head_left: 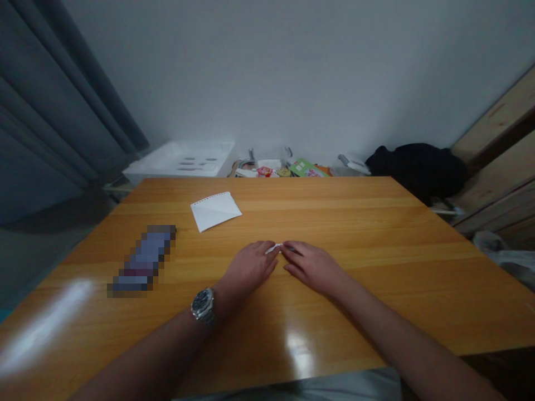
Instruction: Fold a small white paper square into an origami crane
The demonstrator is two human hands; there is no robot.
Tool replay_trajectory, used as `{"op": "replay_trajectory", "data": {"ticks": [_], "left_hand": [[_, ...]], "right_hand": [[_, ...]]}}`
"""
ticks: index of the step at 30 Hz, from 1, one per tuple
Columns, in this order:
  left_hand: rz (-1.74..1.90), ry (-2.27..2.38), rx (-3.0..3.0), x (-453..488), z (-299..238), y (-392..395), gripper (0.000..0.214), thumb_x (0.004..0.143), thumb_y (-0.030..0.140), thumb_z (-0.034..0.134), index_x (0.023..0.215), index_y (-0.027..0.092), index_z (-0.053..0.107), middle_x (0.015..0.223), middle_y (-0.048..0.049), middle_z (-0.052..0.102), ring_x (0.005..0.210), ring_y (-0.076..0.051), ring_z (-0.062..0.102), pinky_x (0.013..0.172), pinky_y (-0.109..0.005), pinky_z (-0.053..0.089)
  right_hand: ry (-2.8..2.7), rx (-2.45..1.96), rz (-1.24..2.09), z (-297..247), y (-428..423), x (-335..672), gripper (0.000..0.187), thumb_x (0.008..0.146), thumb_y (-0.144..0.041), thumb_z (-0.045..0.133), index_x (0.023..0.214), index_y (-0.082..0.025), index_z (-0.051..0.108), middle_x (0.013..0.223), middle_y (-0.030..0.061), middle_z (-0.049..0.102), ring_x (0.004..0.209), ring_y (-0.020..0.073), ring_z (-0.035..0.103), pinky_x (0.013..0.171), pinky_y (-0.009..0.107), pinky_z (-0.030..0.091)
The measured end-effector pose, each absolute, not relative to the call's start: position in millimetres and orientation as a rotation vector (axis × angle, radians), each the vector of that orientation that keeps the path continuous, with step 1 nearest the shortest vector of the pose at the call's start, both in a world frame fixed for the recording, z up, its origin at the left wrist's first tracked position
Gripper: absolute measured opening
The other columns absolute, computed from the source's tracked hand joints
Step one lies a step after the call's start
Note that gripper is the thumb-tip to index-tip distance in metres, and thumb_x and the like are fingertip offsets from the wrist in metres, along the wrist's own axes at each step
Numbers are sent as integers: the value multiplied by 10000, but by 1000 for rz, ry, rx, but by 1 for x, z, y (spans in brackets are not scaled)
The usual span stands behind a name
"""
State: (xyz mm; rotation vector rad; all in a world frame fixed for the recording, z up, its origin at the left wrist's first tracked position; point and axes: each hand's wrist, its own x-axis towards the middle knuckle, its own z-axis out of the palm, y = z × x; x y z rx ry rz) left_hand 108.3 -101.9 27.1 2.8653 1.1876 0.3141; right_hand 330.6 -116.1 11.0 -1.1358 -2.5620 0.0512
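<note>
Both hands rest on the wooden table [376,234], fingertips meeting near its middle. My left hand [249,268], with a metal wristwatch [203,304] on the wrist, and my right hand [312,267] both pinch a small piece of white paper [275,248], of which only a thin strip shows between the fingers. The fingers of both hands are curled and pressed down on it. A white sheet [215,210] torn from a spiral notebook lies further back, to the left of the hands.
A pixelated dark oblong object [142,260] lies on the table's left side. Behind the table stand a white plastic tray [180,160], several packets and containers [288,167] and a black bag [413,167]. A dark curtain hangs at left, wooden boards at right.
</note>
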Motion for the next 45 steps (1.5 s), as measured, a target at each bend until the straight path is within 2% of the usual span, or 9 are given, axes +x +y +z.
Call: {"op": "replay_trajectory", "data": {"ticks": [4, 9, 14, 22, 28, 31, 35, 38, 45], "left_hand": [[268, 1165, 2855, 105, 26, -107, 387, 1000, 235, 473, 1357, 101, 539, 1346, -152, 606, 1202, -259, 592, 1047, -393, 480], [171, 1146, 2897, 102, 28, -110, 388, 999, 227, 456, 1350, 85, 540, 1392, -167, 574, 1281, -275, 546, 1111, -414, 424], [125, 1127, 2901, 97, 35, -111, 428, 985, 215, 467, 1391, 85, 498, 1425, -165, 550, 1253, -276, 569, 1077, -402, 452], [179, 1114, 2909, 91, 29, -115, 489, 972, 221, 486, 1437, 75, 440, 1455, -180, 516, 1323, -291, 502, 1120, -426, 399], [197, 1100, 2911, 91, 27, -111, 494, 972, 285, 525, 1420, 85, 462, 1441, -187, 519, 1306, -304, 500, 1099, -435, 397], [245, 1126, 2896, 92, 29, -104, 431, 985, 341, 528, 1363, 133, 530, 1391, -155, 565, 1230, -292, 547, 1052, -434, 423], [315, 1159, 2870, 97, 30, -95, 286, 1015, 312, 485, 1219, 177, 635, 1222, -95, 660, 1058, -250, 610, 947, -399, 463], [363, 1182, 2822, 101, 28, -91, 252, 1025, 297, 474, 1097, 180, 685, 1095, -74, 690, 961, -223, 621, 880, -362, 477], [468, 1212, 2710, 103, 21, -87, 211, 1015, 286, 512, 1027, 184, 696, 1034, -61, 696, 959, -203, 623, 866, -323, 484]], "right_hand": [[-2566, -1188, 79, 15, -122, 330, 433, 992, -334, 527, 1384, -152, 554, 1364, 171, 593, 1235, 294, 588, 1027, 457, 521], [-2567, -1215, 112, 15, -123, 330, 433, 1001, -309, 497, 1387, -121, 557, 1407, 173, 573, 1269, 296, 573, 1062, 456, 504], [-2557, -1158, 218, 9, -118, 339, 396, 1026, -232, 423, 1379, -141, 578, 1450, 146, 551, 1298, 253, 565, 1099, 419, 482], [-2550, -1106, 162, 7, -115, 343, 376, 1009, -231, 469, 1356, -170, 599, 1417, 145, 582, 1302, 261, 553, 1102, 462, 471], [-2577, -1108, 145, 6, -112, 344, 377, 1018, -234, 457, 1355, -141, 596, 1416, 156, 578, 1296, 266, 549, 1101, 452, 465], [-2573, -1081, 129, 5, -109, 344, 362, 1022, -244, 455, 1340, -159, 606, 1391, 139, 599, 1268, 259, 564, 1079, 446, 480], [-2535, -1073, 120, 5, -107, 343, 344, 1027, -272, 455, 1303, -171, 633, 1312, 129, 651, 1196, 252, 607, 1037, 439, 507], [-2504, -1073, 140, 7, -108, 341, 341, 1031, -287, 452, 1294, -181, 642, 1300, 121, 664, 1188, 248, 618, 1034, 437, 509], [-2518, -1023, 141, 10, -109, 341, 353, 1027, -286, 466, 1342, -217, 610, 1311, 111, 659, 1216, 242, 603, 1051, 437, 491]]}}
